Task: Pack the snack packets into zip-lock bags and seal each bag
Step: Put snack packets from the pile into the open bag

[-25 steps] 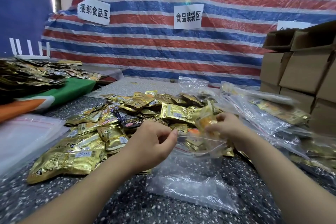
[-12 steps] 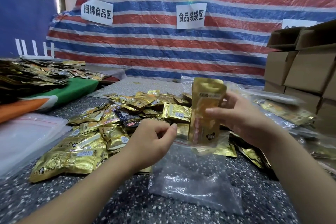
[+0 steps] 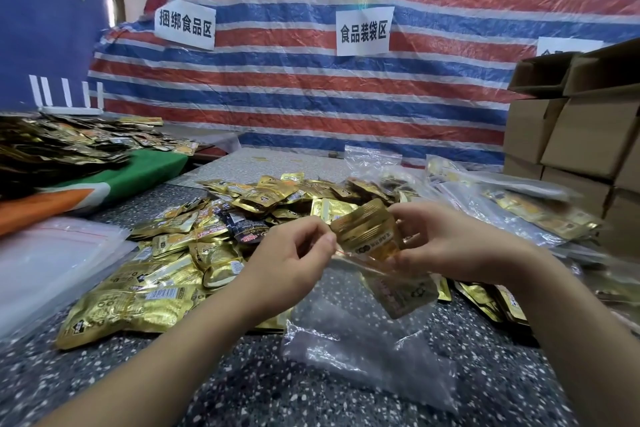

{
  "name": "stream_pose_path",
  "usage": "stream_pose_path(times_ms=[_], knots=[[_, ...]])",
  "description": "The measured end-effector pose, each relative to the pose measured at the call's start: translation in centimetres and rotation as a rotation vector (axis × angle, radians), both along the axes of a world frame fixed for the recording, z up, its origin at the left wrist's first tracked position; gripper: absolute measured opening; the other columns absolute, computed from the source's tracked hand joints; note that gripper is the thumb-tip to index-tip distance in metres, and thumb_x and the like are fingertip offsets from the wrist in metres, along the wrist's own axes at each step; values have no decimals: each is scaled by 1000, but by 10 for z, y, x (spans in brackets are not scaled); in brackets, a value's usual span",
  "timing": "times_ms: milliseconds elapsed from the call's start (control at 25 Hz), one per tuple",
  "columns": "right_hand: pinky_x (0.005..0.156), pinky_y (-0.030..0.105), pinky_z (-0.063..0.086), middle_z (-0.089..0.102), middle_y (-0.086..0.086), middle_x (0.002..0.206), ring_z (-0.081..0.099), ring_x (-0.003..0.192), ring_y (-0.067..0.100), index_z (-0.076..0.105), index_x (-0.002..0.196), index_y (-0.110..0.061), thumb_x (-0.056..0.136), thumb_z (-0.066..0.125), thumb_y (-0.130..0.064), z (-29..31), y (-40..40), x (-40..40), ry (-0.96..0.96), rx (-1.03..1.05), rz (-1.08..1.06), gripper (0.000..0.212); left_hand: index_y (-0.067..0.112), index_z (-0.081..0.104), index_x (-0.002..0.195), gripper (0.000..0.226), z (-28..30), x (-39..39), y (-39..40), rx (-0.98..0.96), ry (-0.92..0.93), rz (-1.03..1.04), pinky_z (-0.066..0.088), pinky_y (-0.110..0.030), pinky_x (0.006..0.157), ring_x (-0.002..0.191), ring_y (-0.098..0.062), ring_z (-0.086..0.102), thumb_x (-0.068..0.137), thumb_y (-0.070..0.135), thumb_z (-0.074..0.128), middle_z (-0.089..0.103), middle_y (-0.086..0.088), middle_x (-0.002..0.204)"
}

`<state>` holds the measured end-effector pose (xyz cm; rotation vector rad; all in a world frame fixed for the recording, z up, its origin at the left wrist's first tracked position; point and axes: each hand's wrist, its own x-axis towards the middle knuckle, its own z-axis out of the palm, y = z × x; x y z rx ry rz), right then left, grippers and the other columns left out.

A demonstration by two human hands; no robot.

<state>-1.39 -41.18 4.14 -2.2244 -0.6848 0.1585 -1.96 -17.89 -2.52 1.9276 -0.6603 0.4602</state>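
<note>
One gold packet (image 3: 367,236) half inside zip-lock bag (image 3: 363,340) (clear); right hand (image 3: 446,246) grips it; left hand (image 3: 291,253) pinches rim.

Food-packing workshop: area signs (image 3: 363,30), cartons (image 3: 585,135).

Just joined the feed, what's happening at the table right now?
A person is bagging snacks. The left hand pinches the mouth of a clear zip-lock bag open, while the right hand pushes a gold snack packet into it; the packet is partway in and the bag is not sealed. A heap of loose packets lies on the speckled table, with filled bags to the right, beside cardboard boxes.
</note>
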Motion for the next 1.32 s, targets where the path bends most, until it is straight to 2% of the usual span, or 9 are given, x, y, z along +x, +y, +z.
stream_pose_path(times_ms=[160,320,400,680,800,960,1120,1240,1320], knots=[[94,53,54,74,7,108,70,103,26,63,118,-18,85,71,1,2,-7,2,11,-26,2,39,15,67,92,14,0,1,-1,-16,62,4,56,-36,71,71,-14,66,97,11,55,69,-1,75],[94,41,55,74,6,108,70,102,22,63,118,-14,86,71,0,7,-7,-4,88,-104,56,35,19,66,87,19,1,-1,-3,-56,70,-35,54,-18,67,70,-4,68,97,7,55,71,12,73],[91,37,57,75,2,103,71,97,18,65,113,-18,86,72,-2,10,-5,-5,34,-189,23,32,19,67,86,20,1,0,-4,-56,78,-41,52,-14,66,69,-2,68,96,6,55,71,14,73],[89,42,56,75,-8,98,71,90,8,67,108,-28,82,77,-21,18,5,-14,-95,-457,-41,29,24,71,86,25,-2,2,-5,-77,29,-24,56,-22,66,68,-8,69,94,4,58,72,7,73],[88,43,56,76,-6,97,71,90,10,67,108,-28,82,77,-19,20,4,-15,-92,-461,-51,29,28,72,86,28,-3,2,-5,-91,17,-19,58,-28,68,69,-10,69,94,4,60,73,5,75],[86,45,56,75,-5,94,70,87,12,68,102,-27,80,77,-21,18,2,-11,-107,-493,-68,25,32,72,92,31,-3,-4,-8,-90,-45,-15,56,-23,68,71,-6,68,93,3,61,73,11,78],[89,51,54,75,4,94,70,91,23,69,100,-18,83,76,-19,12,-2,-8,-51,-370,-82,19,36,72,93,32,-1,-6,-7,-225,-57,-4,59,-27,66,75,-14,72,92,6,62,75,12,84],[86,43,56,75,-1,91,71,87,18,70,100,-18,84,75,-14,10,-1,-11,-39,-357,-55,17,38,73,88,31,-4,-4,-11,-212,-42,15,58,-45,63,72,-35,66,93,9,62,75,7,81],[76,35,57,74,-6,87,70,79,9,69,97,-22,83,74,-18,11,3,-18,-46,-458,-11,15,38,73,86,35,-5,-4,-12,-165,-48,4,58,-31,65,74,-21,68,92,5,63,74,10,83]])
